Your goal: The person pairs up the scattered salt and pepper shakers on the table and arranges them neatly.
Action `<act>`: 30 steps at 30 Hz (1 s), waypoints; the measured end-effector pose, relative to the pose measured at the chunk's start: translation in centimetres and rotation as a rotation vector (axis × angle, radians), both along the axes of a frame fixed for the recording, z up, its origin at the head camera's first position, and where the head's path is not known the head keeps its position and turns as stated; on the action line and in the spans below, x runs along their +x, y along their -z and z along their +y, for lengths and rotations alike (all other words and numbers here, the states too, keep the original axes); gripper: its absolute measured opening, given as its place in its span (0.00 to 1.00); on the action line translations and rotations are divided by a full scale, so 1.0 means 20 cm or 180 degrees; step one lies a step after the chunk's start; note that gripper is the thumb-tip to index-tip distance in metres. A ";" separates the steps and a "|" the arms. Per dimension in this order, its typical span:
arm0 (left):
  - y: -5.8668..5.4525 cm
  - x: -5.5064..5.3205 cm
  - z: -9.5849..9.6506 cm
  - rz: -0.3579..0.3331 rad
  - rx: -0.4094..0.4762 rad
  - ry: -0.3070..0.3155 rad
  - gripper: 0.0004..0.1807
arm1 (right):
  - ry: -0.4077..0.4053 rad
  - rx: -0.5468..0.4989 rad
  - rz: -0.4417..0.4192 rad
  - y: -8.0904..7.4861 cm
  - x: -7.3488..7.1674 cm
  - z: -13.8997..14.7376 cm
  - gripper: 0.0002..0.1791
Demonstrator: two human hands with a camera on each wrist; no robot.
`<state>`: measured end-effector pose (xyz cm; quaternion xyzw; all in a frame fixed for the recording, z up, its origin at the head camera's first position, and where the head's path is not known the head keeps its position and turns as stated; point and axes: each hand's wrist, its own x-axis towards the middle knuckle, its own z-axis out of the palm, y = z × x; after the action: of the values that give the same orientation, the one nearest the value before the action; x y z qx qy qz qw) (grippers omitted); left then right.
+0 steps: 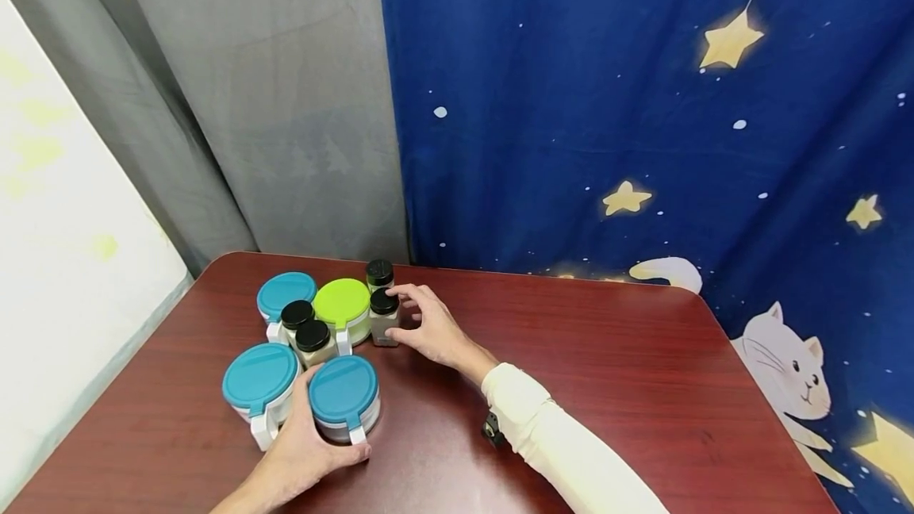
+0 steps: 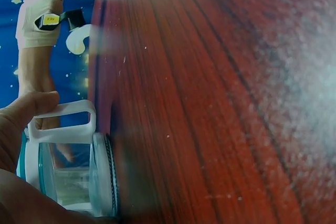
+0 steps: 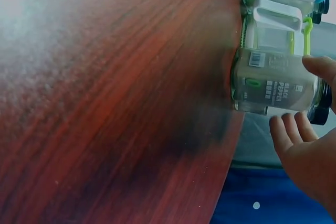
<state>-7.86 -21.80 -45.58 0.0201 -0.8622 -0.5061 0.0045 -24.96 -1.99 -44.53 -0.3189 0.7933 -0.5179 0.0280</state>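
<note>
My left hand (image 1: 298,441) grips a round clear jar with a blue lid (image 1: 343,389), its thumb by the white handle and its fingers around the far side. In the left wrist view the thumb lies over the white handle (image 2: 65,109). My right hand (image 1: 441,333) is at a square glass spice jar with a black cap (image 1: 384,325), thumb at its near side and fingers spread around the other side. Seen from the right wrist, the label on this spice jar (image 3: 275,83) reads black pepper, and the loosely extended fingers (image 3: 290,129) stand close below it.
Left of the hands stand two more blue-lidded jars (image 1: 261,377), a green-lidded jar (image 1: 343,301) and two black-capped spice jars (image 1: 313,337). Another black-capped jar (image 1: 379,272) is behind the pepper. The red-brown table (image 1: 607,371) ends at grey and blue curtains (image 1: 571,101).
</note>
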 end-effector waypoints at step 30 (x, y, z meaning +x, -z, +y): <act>0.02 -0.03 -0.01 0.0148 -0.0215 0.0029 0.69 | -0.0114 0.0321 -0.0189 0.04 0.00 0.05 0.30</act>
<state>-8.40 -22.08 -46.00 0.0042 -0.8786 -0.4770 0.0230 -24.99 -1.09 -45.28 -0.3157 0.8114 -0.4859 0.0768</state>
